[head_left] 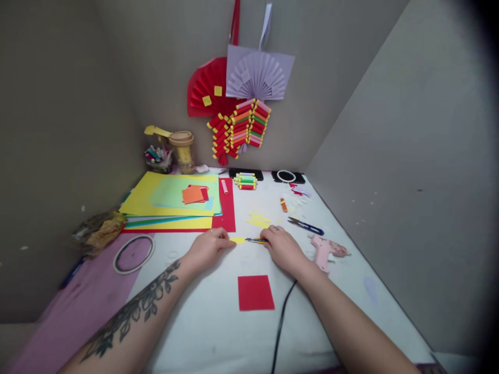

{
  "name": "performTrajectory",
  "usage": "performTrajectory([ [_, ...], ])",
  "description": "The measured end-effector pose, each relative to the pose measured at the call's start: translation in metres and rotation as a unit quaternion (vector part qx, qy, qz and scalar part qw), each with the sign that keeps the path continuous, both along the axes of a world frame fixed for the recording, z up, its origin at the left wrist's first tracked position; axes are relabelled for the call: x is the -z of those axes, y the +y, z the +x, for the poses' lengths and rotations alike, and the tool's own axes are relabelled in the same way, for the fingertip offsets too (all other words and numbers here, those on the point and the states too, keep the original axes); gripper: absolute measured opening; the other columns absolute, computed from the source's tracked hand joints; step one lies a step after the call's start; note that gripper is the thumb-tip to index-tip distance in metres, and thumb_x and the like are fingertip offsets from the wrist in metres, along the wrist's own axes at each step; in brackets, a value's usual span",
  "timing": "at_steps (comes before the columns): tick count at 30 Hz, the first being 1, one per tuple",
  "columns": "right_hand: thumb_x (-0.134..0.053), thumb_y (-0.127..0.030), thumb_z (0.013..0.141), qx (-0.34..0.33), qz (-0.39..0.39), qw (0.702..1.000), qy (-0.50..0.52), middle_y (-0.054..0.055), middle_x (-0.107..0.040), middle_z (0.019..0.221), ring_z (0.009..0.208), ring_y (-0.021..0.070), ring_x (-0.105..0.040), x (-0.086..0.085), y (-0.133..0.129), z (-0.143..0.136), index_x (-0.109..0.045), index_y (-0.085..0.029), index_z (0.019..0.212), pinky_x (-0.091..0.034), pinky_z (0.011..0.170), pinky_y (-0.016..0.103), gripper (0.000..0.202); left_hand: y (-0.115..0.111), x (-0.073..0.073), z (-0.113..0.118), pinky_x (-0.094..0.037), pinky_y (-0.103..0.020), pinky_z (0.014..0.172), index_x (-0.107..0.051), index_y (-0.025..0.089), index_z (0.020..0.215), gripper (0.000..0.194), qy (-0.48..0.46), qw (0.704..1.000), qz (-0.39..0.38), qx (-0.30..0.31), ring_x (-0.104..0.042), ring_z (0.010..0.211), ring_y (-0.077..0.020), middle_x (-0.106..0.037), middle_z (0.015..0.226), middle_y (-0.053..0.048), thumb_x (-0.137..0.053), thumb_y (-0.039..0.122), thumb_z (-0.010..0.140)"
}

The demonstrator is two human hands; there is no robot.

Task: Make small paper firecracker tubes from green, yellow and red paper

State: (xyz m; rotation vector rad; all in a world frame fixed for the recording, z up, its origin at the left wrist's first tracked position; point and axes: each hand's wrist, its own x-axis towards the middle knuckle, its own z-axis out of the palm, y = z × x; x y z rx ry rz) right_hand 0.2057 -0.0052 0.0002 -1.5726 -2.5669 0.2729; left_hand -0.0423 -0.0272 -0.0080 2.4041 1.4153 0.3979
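Pot (162, 168): markers (154, 152), I see
Yellow paper (237, 240): small — flat
Left hand (208, 249): fingers bunched on it
Right hand (284, 246): closed round slim tool (256, 240)

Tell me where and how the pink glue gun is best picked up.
Probably by the handle of the pink glue gun, the right hand coming from the near side once its thin tool is set down: the gun lies on its side, handle toward the camera, nozzle pointing right, away from the grip.
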Motion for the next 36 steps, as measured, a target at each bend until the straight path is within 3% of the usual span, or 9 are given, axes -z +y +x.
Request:
performTrajectory([
  [8,-0.054,-0.011,0.083,-0.023,-0.02,0.999,0.024,0.005,-0.059,0.091,0.092,0.0199,-0.051,0.0005,-0.0018,0.0009,-0.061,-0.022,0.092,-0.035,0.077,0.028,0.016,-0.0016,-0.0061,0.0085,-0.032,-0.023,0.067,-0.064,0.033,0.108,0.034,0.029,0.999,-0.036,-0.023,-0.05,0.088,-0.0165,-0.056,0.093,-0.001,-0.034,0.043,0.094],
  [18,-0.051,-0.01,0.084,-0.047,-0.065,0.995,0.059,0.005,-0.058,0.092,0.093,0.018,-0.051,-0.0019,-0.002,0.0028,-0.062,-0.02,0.094,-0.036,0.081,0.027,0.018,0.0017,-0.0041,0.0078,-0.03,-0.025,0.066,-0.056,0.041,0.122,0.035,0.074,0.996,-0.042,0.008,-0.047,0.086,-0.0174,-0.05,0.095,-0.002,-0.033,0.038,0.095],
  [27,-0.051,-0.008,0.082,-0.038,-0.072,0.994,0.076,0.006,-0.059,0.091,0.093,0.0184,-0.052,-0.0013,-0.0053,-0.0011,-0.063,-0.02,0.093,-0.038,0.082,0.027,0.02,0.0005,0.0002,0.0075,-0.031,-0.025,0.066,-0.057,0.039,0.119,0.034,0.05,0.998,-0.027,0.001,-0.047,0.085,-0.0172,-0.051,0.093,-0.001,-0.032,0.041,0.095],
  [36,-0.051,-0.01,0.083,-0.022,-0.06,0.995,0.08,0.006,-0.059,0.094,0.093,0.0187,-0.052,0.0002,-0.0063,-0.0014,-0.064,-0.021,0.096,-0.039,0.083,0.029,0.021,-0.0053,-0.0014,0.0035,-0.04,-0.027,0.07,-0.053,0.03,0.128,0.041,0.082,0.993,0.001,-0.08,-0.054,0.089,-0.0195,-0.059,0.1,-0.006,-0.035,0.025,0.092],
])
